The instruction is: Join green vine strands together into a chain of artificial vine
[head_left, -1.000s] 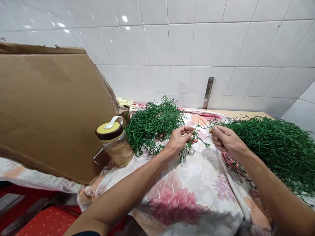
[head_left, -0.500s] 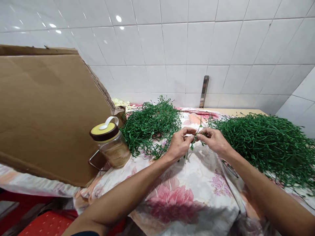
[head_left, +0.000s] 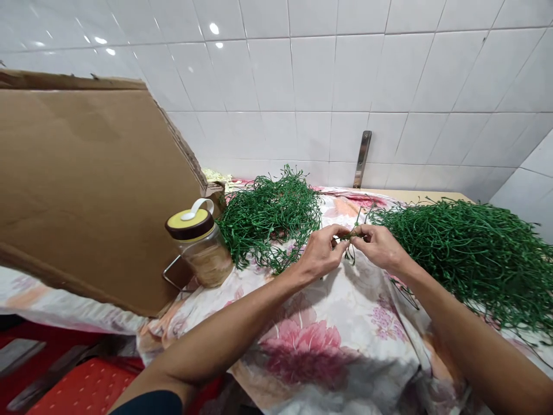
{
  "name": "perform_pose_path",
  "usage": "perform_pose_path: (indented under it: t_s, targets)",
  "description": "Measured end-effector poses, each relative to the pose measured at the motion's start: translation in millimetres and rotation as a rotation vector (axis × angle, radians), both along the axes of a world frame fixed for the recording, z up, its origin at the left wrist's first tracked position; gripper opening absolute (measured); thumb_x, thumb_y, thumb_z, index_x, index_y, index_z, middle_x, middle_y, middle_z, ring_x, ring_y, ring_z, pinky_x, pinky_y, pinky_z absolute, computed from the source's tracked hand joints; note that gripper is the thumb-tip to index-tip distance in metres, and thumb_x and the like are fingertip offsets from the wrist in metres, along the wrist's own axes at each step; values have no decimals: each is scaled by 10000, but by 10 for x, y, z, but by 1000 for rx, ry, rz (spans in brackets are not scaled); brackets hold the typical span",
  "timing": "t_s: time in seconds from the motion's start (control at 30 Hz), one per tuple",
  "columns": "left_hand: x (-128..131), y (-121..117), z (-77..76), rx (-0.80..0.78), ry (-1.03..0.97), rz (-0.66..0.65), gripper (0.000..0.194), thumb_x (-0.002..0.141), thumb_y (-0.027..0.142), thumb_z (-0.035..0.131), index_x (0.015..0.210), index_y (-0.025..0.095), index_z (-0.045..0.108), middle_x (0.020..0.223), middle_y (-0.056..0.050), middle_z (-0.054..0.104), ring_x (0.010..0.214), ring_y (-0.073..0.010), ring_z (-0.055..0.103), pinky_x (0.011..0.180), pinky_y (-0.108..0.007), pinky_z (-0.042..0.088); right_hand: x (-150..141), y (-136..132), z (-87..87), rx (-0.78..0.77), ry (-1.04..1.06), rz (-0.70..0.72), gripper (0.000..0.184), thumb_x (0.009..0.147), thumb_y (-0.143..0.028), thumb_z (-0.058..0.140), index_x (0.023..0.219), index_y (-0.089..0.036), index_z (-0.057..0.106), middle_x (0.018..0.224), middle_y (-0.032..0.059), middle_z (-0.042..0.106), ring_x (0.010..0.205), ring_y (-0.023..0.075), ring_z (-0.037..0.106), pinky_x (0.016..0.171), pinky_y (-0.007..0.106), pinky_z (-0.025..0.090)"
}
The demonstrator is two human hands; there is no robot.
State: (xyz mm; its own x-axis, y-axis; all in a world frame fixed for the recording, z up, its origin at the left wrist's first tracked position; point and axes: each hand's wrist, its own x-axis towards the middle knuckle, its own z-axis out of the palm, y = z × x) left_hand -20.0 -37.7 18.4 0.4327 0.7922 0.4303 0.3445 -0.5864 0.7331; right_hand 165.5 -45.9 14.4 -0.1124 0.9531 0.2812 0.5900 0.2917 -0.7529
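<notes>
My left hand [head_left: 325,249] and my right hand [head_left: 377,244] meet over the flowered cloth, fingertips almost touching. Both pinch one thin green plant stem [head_left: 356,220], which looks artificial; its upper end pokes up above the fingers and small sprigs hang below them. The fingers cover its middle. Behind my left hand spreads a loose heap of similar green stems [head_left: 268,216]. A larger heap of green stems [head_left: 466,253] lies to the right, beyond my right hand and forearm.
A clear jar [head_left: 206,256] with a yellow and brown lid stands at the left, beside a large cardboard sheet or box [head_left: 90,190]. The flowered cloth [head_left: 345,323] covers the table. White wall tiles rise behind, with a metal bracket [head_left: 363,158]. A red stool [head_left: 86,386] is low left.
The view has shifted slightly. My fingers have moved a little along the stem, and its upper end now leans more to the right. Both hands still pinch it.
</notes>
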Motion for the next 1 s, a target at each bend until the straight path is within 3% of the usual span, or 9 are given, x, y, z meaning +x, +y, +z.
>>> perform_pose_path:
  t_s: [0.13,0.33,0.5,0.63,0.8,0.9,1.0]
  targets:
    - [-8,65,-3,-105,-23,-49,234,846,212,635,1060,161,715,990,-64,745,832,-153,655,754,-270,500,6,-34,27,62,-172,-72,191,809,-285,566,830,-172,718,660,0,633,603,145,512,603,262,354]
    - [81,180,71,-525,-228,-178,203,777,185,694,961,99,680,859,-59,684,669,-98,602,654,-246,495,76,-73,76,138,-250,-55,228,866,-282,542,959,-175,720,682,10,662,587,142,522,626,265,363]
    - [130,278,93,-588,-244,-206,157,756,138,695,901,83,675,806,-56,684,658,-93,616,677,-244,485,131,-75,87,151,-217,-34,169,853,-270,569,916,-180,698,722,12,674,603,137,522,630,263,372]
    - [122,320,65,-537,-151,-197,177,744,188,735,877,94,666,735,-37,672,647,-100,608,639,-229,457,153,-67,94,131,-144,-6,134,836,-288,603,871,-186,682,775,15,689,618,136,510,614,266,369]
    - [82,301,96,-251,65,-150,205,799,333,707,844,137,665,719,-26,663,636,-119,579,578,-226,408,180,-39,88,60,-83,64,158,840,-299,607,862,-177,705,758,16,684,644,143,515,605,269,367]
    - [55,274,132,-95,163,-127,175,836,319,653,809,147,671,706,-21,654,627,-120,550,570,-230,382,188,-30,85,32,-94,97,182,861,-301,585,847,-180,720,719,4,668,623,137,487,585,269,350]
    - [34,257,120,-65,185,-103,161,867,284,596,825,150,675,724,-26,669,636,-123,561,572,-231,379,175,-32,96,9,-83,117,199,874,-309,581,865,-179,732,755,11,685,634,137,496,591,272,358]
